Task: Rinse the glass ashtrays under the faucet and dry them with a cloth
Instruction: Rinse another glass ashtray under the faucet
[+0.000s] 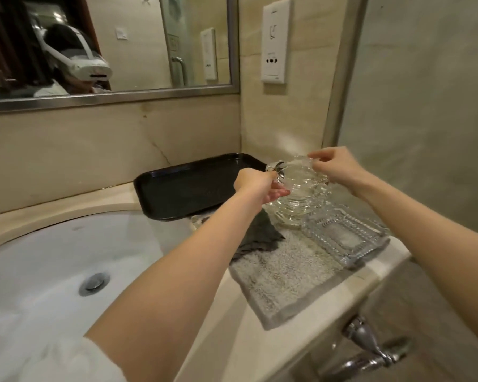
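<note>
Head view: I observe the left hand (255,186) and the right hand (334,166) both pinching the rim of a round, ribbed clear glass ashtray (298,188), which they hold tilted above the counter, just over a stack of similar ribbed ashtrays (290,216). A rectangular clear glass ashtray (345,238) rests on the grey terry towel (284,274), beside a dark grey cloth (257,235). A black plastic tray (185,186) sits behind; the white basin (53,257) lies left. No faucet is visible. I judge this the pick-up or set-down stage at the towel; which one, I cannot tell. Next requires a firm grip on wet, slippery glass.
</note>
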Available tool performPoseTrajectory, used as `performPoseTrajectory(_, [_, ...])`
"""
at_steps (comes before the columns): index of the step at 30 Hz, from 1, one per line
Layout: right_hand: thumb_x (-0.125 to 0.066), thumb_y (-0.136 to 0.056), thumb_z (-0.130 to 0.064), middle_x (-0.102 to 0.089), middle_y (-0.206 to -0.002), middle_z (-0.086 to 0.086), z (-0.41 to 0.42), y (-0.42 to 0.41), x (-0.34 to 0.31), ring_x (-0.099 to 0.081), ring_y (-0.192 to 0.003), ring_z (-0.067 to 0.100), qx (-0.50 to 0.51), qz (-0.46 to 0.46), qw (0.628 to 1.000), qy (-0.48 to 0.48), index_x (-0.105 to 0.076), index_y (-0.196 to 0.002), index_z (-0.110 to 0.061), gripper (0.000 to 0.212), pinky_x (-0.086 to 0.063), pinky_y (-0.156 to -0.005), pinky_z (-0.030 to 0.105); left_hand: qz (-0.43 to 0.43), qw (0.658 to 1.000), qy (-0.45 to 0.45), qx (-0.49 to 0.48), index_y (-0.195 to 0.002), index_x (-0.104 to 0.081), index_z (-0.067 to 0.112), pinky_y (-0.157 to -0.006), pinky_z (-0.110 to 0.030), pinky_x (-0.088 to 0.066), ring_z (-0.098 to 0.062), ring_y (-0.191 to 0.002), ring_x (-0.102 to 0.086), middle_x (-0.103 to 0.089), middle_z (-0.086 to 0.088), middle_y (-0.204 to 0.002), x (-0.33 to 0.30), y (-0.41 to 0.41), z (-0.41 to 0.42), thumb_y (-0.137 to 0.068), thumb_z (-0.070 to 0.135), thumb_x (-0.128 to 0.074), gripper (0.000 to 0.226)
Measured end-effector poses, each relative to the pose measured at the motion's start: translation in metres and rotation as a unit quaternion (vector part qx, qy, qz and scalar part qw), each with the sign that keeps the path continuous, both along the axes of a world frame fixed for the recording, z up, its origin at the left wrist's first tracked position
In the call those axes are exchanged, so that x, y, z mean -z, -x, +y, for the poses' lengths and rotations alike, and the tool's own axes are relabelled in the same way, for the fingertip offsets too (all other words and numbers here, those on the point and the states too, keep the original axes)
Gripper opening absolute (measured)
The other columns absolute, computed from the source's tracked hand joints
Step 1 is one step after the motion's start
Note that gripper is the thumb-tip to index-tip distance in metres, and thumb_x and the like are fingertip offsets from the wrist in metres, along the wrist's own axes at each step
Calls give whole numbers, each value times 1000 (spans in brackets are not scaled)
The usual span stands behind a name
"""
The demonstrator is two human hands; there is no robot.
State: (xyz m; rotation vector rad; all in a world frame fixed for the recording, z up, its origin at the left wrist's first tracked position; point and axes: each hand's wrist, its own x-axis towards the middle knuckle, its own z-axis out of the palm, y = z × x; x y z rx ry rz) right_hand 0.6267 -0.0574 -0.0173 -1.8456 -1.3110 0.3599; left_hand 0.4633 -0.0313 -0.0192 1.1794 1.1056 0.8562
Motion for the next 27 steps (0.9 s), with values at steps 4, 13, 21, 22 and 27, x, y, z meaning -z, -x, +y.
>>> performPoseTrajectory(4, [-54, -88, -5, -59, -125, 7, 2, -3, 10, -56, -104, 15, 2, -9, 999, 35, -59, -122, -12, 36, -44, -91, 28, 40, 999, -18, -22, -64, -55, 0, -47, -19, -51, -12, -40, -60, -61, -7, -46, 11, -5, 2, -92, 12, -60, 30])
performPoseTrajectory(13, [-52, -92, -11, -58, -127, 9, -1, 6, 1, -56, -110, 21, 2, -60, 998, 37, -57, -125, -13, 33, -42, -91, 29, 74, 993, -80, -38, -75, -58, 12, -60, -24, -53, -14, -61, -65, -66, -3, -77, 17, 6, 4, -90, 23, -63, 19])
performPoseTrajectory(21, [-52, -90, -14, -64, -114, 7, 15, 112, -15, -55, -109, 25, -84, -170, 978, -90, -69, -108, -15, 25, -38, -94, 29, 158, 957, -222, -97, -103, -64, 20, -78, -24, -39, -13, -97, -57, -62, 5, -100, 0, 81, 7, -92, 28, -56, 15])
performPoseTrajectory(22, [-53, -90, -15, -64, -114, 7, 17, 132, -16, -55, -108, 24, -108, -172, 975, -93, -69, -108, -15, 25, -38, -92, 27, 172, 950, -236, -107, -104, -64, 19, -79, -24, -40, -13, -96, -56, -63, 4, -102, -1, 97, 6, -92, 28, -57, 16])
performPoseTrajectory(27, [-53, -90, -17, -69, -108, 2, 25, 241, -10, -59, -99, 14, -243, -103, 960, -92, -69, -107, -14, 24, -37, -75, 19, 239, 918, -268, -168, -109, -62, 14, -83, -25, -42, -16, -104, -59, -65, 1, -107, -3, 198, -4, -90, 25, -59, 22])
